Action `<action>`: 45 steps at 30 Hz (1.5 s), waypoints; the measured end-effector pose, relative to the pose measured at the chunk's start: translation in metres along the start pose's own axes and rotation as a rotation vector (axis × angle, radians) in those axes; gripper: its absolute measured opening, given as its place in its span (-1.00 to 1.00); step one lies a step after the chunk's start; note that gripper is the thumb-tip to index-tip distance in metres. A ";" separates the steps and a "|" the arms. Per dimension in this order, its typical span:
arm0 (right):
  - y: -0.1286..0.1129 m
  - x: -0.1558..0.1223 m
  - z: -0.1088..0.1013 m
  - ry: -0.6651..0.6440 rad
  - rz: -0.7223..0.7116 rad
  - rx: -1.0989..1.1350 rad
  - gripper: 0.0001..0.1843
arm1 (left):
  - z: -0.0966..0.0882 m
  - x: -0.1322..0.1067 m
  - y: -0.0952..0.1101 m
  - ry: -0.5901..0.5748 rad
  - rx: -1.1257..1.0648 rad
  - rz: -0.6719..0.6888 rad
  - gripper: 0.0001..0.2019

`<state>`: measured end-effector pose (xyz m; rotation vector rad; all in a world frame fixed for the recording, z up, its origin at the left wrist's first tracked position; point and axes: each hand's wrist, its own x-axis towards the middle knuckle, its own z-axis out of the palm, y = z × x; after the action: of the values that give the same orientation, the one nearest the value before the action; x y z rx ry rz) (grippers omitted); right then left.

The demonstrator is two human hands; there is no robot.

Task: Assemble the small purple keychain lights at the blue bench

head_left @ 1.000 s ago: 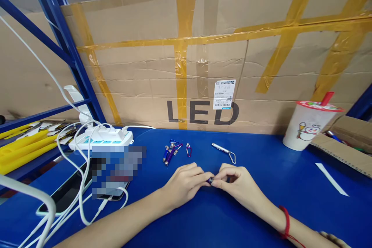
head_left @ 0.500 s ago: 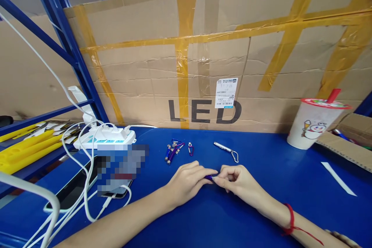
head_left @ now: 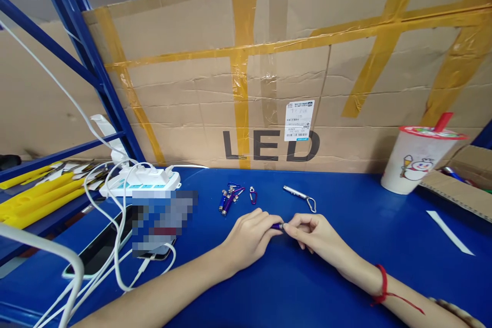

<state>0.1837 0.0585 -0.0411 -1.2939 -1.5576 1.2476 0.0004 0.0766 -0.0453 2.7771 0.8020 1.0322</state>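
One slim purple tube (head_left: 276,226) lies crosswise between the two hands, over the near middle of the table (head_left: 326,292); the left hand (head_left: 249,236) pinches its left part between thumb and fingers, the gap almost fully closed, with the other fingers bent loosely behind; the right hand (head_left: 321,236) closes thumb and forefinger on its silvery right end, the fingertips nearly meeting, while the remaining fingers curl half open beneath; whether anything else sits in that pinch, I cannot tell. A red bracelet (head_left: 382,284) circles the right wrist.

Just beyond the left hand lies a small cluster of blue and purple torches (head_left: 228,202); right of it, apart, is a purple clip (head_left: 253,196); farther right, beyond the right hand, rests a silver pen (head_left: 295,192) with a loop at its end. Well to the right are a white strip (head_left: 449,232) and an upright cup (head_left: 415,164); well to the left, a phone (head_left: 98,248) lies under white cables (head_left: 122,215).
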 end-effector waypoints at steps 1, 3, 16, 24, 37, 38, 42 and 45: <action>0.002 0.000 0.000 0.036 -0.045 -0.017 -0.48 | 0.000 0.000 0.001 -0.003 0.010 -0.017 -0.76; 0.005 -0.001 -0.001 0.146 -0.184 -0.073 -0.53 | 0.000 0.001 0.002 -0.019 0.018 -0.065 -0.75; 0.002 -0.002 -0.005 0.234 -0.499 -0.336 -0.65 | -0.002 0.000 0.002 -0.164 0.049 -0.069 -0.76; -0.002 -0.003 -0.005 0.235 -0.467 -0.371 -0.59 | 0.002 -0.001 -0.001 -0.205 0.017 -0.066 -0.80; 0.000 -0.001 -0.002 0.195 -0.332 -0.346 -0.50 | -0.005 -0.003 -0.001 -0.324 -0.143 -0.096 -0.90; -0.002 -0.002 -0.002 0.191 -0.321 -0.344 -0.50 | -0.005 -0.003 -0.002 -0.319 -0.149 -0.090 -0.91; -0.005 -0.006 0.001 0.173 -0.296 -0.328 -0.52 | -0.005 -0.004 -0.002 -0.275 -0.179 -0.077 -0.94; -0.005 -0.007 0.002 0.135 -0.251 -0.280 -0.51 | -0.004 -0.004 -0.002 -0.223 -0.202 -0.049 -0.95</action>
<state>0.1823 0.0507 -0.0364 -1.2760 -1.7772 0.7912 -0.0061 0.0759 -0.0451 2.6256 0.6908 0.7337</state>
